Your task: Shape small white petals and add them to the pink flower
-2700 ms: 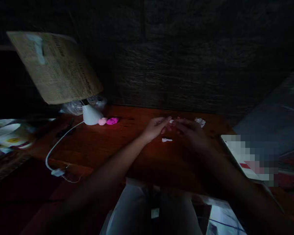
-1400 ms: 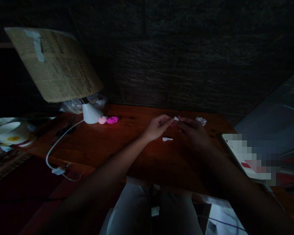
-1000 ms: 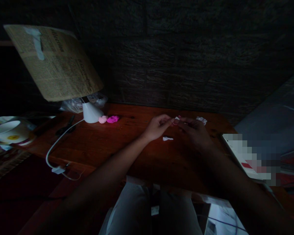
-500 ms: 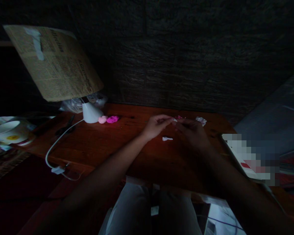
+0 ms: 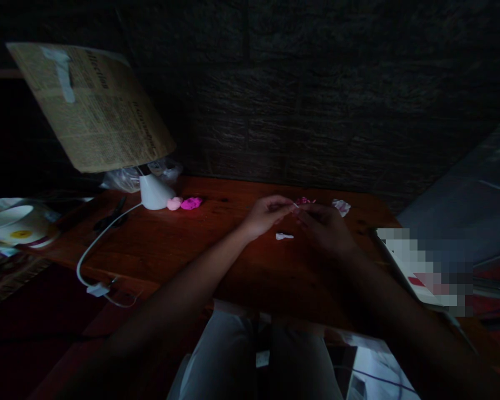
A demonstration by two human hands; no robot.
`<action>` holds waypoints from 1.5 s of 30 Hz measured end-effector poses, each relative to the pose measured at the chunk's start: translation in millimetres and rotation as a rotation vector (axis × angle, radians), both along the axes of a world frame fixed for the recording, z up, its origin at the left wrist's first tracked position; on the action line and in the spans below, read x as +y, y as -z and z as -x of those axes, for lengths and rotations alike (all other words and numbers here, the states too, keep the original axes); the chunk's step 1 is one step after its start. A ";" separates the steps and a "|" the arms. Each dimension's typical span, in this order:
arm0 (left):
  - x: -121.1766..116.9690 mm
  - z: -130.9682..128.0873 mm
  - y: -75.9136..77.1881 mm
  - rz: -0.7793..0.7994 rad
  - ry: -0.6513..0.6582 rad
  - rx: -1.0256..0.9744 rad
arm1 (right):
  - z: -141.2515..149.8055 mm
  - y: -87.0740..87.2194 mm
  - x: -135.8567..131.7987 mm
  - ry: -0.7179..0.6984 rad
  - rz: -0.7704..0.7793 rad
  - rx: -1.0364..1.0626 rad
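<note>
My left hand (image 5: 266, 214) and my right hand (image 5: 325, 225) meet over the middle of a reddish wooden table (image 5: 200, 250). Their fingertips pinch together on a tiny white piece (image 5: 295, 205), too small to name. Just behind the fingertips lies a small pink lump (image 5: 303, 200). A small white scrap (image 5: 284, 236) lies on the wood below the left hand. A crumpled white bit (image 5: 340, 206) sits just past the right hand.
A white lamp base (image 5: 155, 194) with a newspaper shade (image 5: 91, 105) stands at the back left, its cable (image 5: 92, 250) trailing to the front edge. Two pink lumps (image 5: 183, 203) lie beside it. Scissors (image 5: 110, 215) and a bowl (image 5: 12, 225) are at left. A dark wall rises behind.
Both hands stayed together over the same spot, working their fingertips on the small piece. The pink lump behind them now shows. Nothing else has moved.
</note>
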State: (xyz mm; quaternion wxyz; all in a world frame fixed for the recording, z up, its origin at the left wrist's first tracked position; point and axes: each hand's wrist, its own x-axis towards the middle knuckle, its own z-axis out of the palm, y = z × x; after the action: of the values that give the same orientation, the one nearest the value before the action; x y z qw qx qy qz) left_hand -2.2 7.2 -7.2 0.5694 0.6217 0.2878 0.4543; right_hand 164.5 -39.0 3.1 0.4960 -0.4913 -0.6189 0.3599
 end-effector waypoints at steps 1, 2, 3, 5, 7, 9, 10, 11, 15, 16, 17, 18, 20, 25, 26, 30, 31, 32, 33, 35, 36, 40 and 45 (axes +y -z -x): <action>0.0 -0.3 0.4 0.004 0.005 0.001 | -0.2 1.0 0.3 0.006 0.000 -0.002; 0.0 -0.5 0.8 0.009 0.012 0.003 | -0.3 2.1 0.7 0.009 0.005 -0.003; -0.1 -0.8 1.1 0.014 0.019 0.005 | -0.4 3.2 1.1 0.010 0.014 -0.001; -0.2 -1.0 1.6 0.021 0.027 0.006 | -0.3 5.2 1.8 -0.001 0.041 0.008; 0.2 -0.9 2.0 0.023 0.015 0.007 | 0.2 6.4 2.0 -0.022 0.057 0.027; 1.0 -0.7 2.8 0.008 -0.019 0.017 | 1.2 6.3 1.6 -0.048 0.061 0.040; 1.5 -0.6 3.2 -0.007 -0.037 0.026 | 1.8 6.0 1.3 -0.055 0.065 0.044; 2.0 -0.7 3.8 -0.029 -0.052 0.034 | 2.3 5.5 1.0 -0.053 0.072 0.046; 3.2 -0.9 5.4 -0.131 -0.082 0.040 | 2.8 5.7 0.9 -0.011 0.105 0.036; 3.2 -0.6 5.4 -0.141 -0.082 0.041 | 2.4 6.5 1.2 -0.005 0.109 0.033; 3.2 -0.2 5.2 -0.138 -0.078 0.042 | 1.8 7.4 1.6 0.001 0.111 0.035; 3.1 0.4 4.8 -0.123 -0.069 0.044 | 1.2 8.2 2.0 0.005 0.113 0.039; 3.2 2.0 3.7 -0.078 -0.052 0.041 | 0.0 8.9 2.2 0.010 0.115 0.040; 5.3 4.3 2.2 -0.038 -0.050 0.018 | -0.3 5.4 -0.4 0.001 0.083 -0.046; 5.8 4.0 2.3 -0.043 -0.049 0.011 | 0.2 4.8 -0.9 0.001 0.074 -0.053; 7.2 2.4 3.6 -0.066 -0.051 -0.018 | 2.4 7.1 -0.9 0.004 0.083 -0.015; 7.4 2.3 4.0 -0.068 -0.055 -0.022 | 2.8 8.5 -0.4 0.006 0.094 0.008; 7.5 2.3 4.4 -0.067 -0.061 -0.024 | 3.1 9.8 0.2 0.008 0.104 0.030; 7.8 2.5 4.8 -0.063 -0.066 -0.026 | 3.2 11.0 0.9 0.012 0.110 0.051; 8.3 3.1 5.5 -0.045 -0.070 -0.028 | 3.0 12.6 2.0 0.028 0.119 0.090; 8.7 3.5 5.9 -0.034 -0.065 -0.032 | 2.8 13.0 2.4 0.038 0.119 0.106; 10.4 4.3 7.1 0.007 -0.023 -0.067 | 1.6 12.8 3.9 0.080 0.116 0.154; 11.6 3.9 8.6 0.004 0.002 -0.077 | 2.5 12.4 4.8 0.059 0.135 0.160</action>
State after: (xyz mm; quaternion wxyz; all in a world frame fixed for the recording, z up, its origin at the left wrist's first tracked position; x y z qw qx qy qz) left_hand -6.0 18.9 -15.8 0.5817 0.6029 0.2662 0.4767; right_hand 162.0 -34.1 -9.3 0.5198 -0.5112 -0.5373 0.4240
